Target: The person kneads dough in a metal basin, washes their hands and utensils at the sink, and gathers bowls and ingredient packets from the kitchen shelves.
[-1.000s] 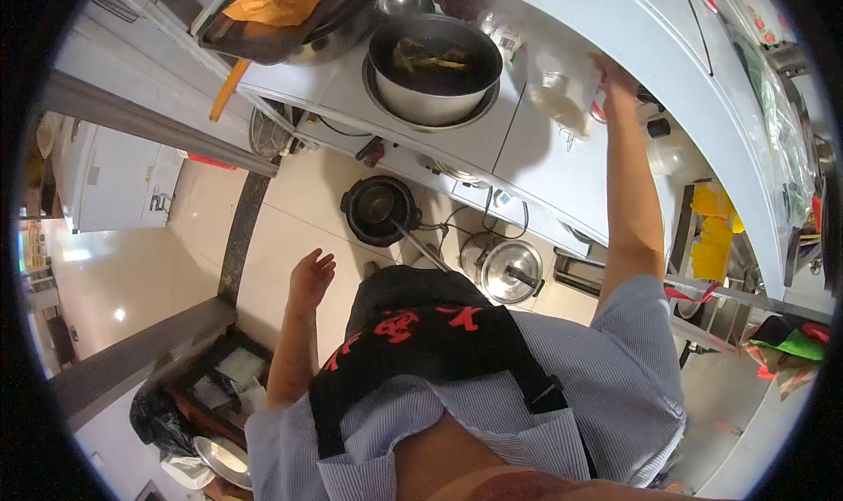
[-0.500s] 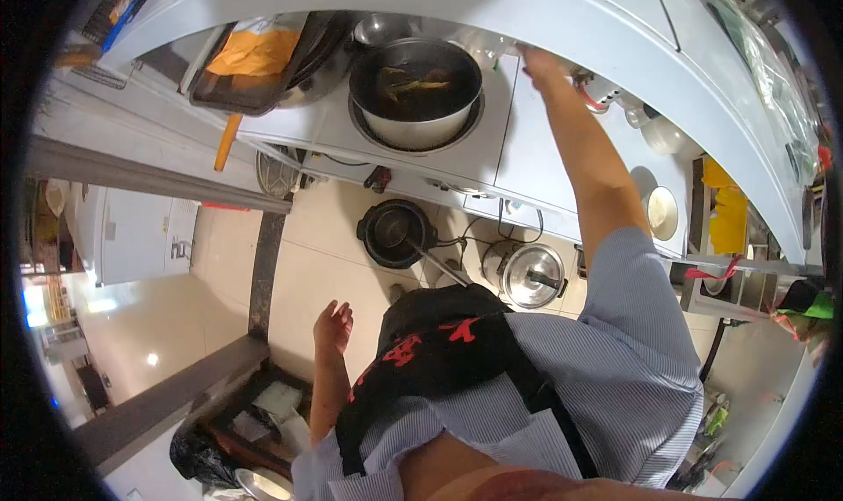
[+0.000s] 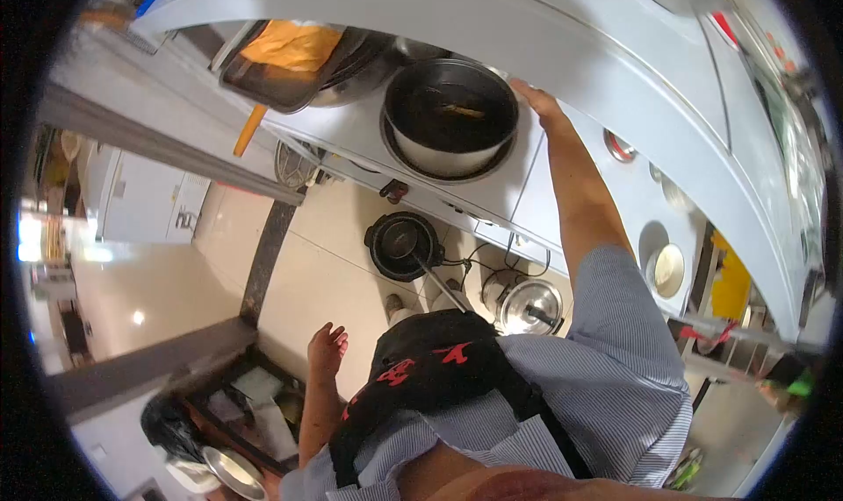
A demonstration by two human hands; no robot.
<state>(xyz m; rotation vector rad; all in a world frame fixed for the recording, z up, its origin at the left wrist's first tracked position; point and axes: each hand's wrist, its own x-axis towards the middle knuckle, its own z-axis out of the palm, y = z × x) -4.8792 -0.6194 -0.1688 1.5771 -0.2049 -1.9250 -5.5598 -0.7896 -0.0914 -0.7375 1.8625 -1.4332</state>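
Observation:
My right hand [image 3: 538,103] reaches forward to the right of a large pot [image 3: 452,115], close to its rim. The white shelf edge cuts off its fingertips, so whether it touches or holds anything is hidden. The pot sits on a round burner and contains dark liquid with a brownish piece floating in it. Low on the left, my left hand [image 3: 327,347] hangs in the air beside the apron [image 3: 430,352], fingers loosely bent and apart, holding nothing.
Left of the pot stands a dark tray [image 3: 268,79] with an orange cloth [image 3: 292,46]. On the floor are a black pot [image 3: 382,246] with a long-handled ladle and a lidded steel pot [image 3: 531,306]. A light-coloured bowl [image 3: 669,268] stands at right. The white shelf [image 3: 562,27] overhangs the counter.
My right hand has drawn back slightly from under the shelf, nearer the large pot's rim. The view has shifted, and my left hand still hangs low.

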